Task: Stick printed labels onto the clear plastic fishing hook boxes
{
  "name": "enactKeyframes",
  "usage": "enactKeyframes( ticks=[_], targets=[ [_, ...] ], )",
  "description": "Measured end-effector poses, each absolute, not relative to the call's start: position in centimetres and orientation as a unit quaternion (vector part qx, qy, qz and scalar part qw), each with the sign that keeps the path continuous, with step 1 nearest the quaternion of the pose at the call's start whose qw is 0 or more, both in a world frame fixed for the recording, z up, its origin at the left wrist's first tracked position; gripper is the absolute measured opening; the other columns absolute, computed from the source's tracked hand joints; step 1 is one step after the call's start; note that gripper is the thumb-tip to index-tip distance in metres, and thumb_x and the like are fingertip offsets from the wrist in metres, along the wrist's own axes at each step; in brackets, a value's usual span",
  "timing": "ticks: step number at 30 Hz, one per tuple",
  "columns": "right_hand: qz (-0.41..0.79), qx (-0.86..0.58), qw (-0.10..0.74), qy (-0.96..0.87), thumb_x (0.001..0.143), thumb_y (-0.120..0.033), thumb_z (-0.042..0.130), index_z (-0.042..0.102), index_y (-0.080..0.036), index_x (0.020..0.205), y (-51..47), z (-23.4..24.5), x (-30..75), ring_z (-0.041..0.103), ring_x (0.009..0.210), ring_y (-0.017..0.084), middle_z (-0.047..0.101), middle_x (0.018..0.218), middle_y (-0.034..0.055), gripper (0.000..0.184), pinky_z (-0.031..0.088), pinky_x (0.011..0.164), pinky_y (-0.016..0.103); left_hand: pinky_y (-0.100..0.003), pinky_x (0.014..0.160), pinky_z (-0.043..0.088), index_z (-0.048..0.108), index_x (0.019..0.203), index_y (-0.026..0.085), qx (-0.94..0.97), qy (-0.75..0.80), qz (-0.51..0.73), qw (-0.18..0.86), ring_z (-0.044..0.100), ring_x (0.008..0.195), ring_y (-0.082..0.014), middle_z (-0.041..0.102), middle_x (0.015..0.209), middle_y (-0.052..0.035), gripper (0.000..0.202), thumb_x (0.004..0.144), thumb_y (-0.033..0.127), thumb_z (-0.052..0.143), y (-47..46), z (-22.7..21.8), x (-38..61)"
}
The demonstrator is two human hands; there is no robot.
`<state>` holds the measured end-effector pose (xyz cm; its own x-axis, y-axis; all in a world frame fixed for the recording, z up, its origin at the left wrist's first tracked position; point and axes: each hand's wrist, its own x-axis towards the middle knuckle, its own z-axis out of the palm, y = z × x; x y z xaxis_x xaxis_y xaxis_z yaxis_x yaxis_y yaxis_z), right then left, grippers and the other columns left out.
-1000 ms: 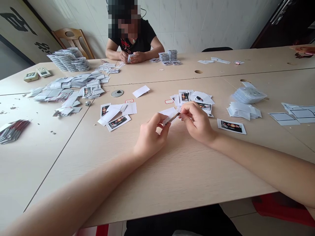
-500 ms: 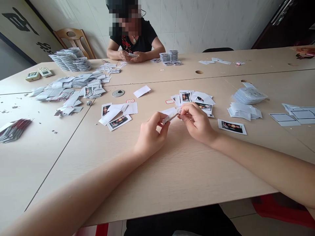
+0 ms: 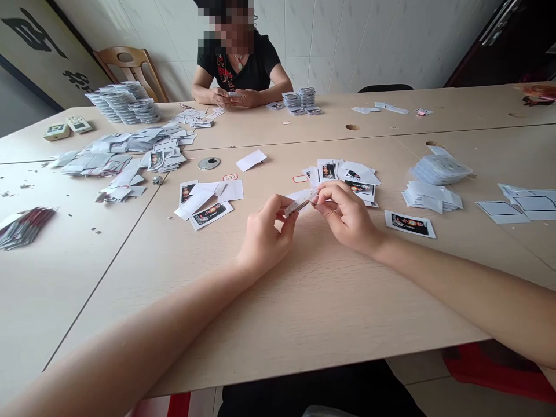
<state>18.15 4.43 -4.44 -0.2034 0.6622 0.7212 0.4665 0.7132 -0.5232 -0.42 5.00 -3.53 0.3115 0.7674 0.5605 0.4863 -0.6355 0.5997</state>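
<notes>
Between my two hands is a small clear plastic packet, held tilted just above the table. My left hand pinches its near left end between thumb and fingers. At the far right end, the fingertips of my right hand grip its edge. What lies inside the packet is too small to make out. Behind my right hand lies a pile of white and black printed cards. A single printed card lies right of my right wrist. Left of my left hand is a loose group of cards.
Stacked clear packets and white cards lie at right. Heaped cards and tall packet stacks fill the far left. Across the table sits a person holding something small. A metal disc lies mid-table.
The packet between my hands has tilted slightly, showing more of its upper face. My hands have hardly moved. The person opposite has raised their head and shifted a little right.
</notes>
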Motion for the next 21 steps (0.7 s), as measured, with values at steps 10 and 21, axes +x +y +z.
enactKeyframes(
  ticks=[10, 21],
  targets=[
    [0.085, -0.37, 0.494, -0.782, 0.089, -0.01, 0.047, 0.048, -0.023, 0.084, 4.48, -4.44, 18.41, 0.052, 0.096, 0.02, 0.051, 0.094, 0.0061, 0.013, 0.047, 0.078, 0.037, -0.023, 0.063, 0.052, 0.055, 0.088, 0.02, 0.786, 0.403, 0.442, 0.155, 0.06, 0.069, -0.0097, 0.066, 0.08, 0.0011, 0.008, 0.081, 0.017, 0.058, 5.25, -3.56, -0.43],
    [0.105, -0.372, 0.482, -0.786, 0.088, -0.011, 0.048, 0.048, -0.022, 0.086, 4.44, -4.61, 18.43, 0.051, 0.102, 0.02, 0.049, 0.101, 0.007, 0.012, 0.047, 0.084, 0.038, -0.022, 0.061, 0.053, 0.056, 0.088, 0.02, 0.771, 0.413, 0.447, 0.187, 0.063, 0.073, -0.0108, 0.066, 0.084, 0.0004, 0.008, 0.081, 0.016, 0.057, 5.33, -3.44, -0.25]
  ],
)
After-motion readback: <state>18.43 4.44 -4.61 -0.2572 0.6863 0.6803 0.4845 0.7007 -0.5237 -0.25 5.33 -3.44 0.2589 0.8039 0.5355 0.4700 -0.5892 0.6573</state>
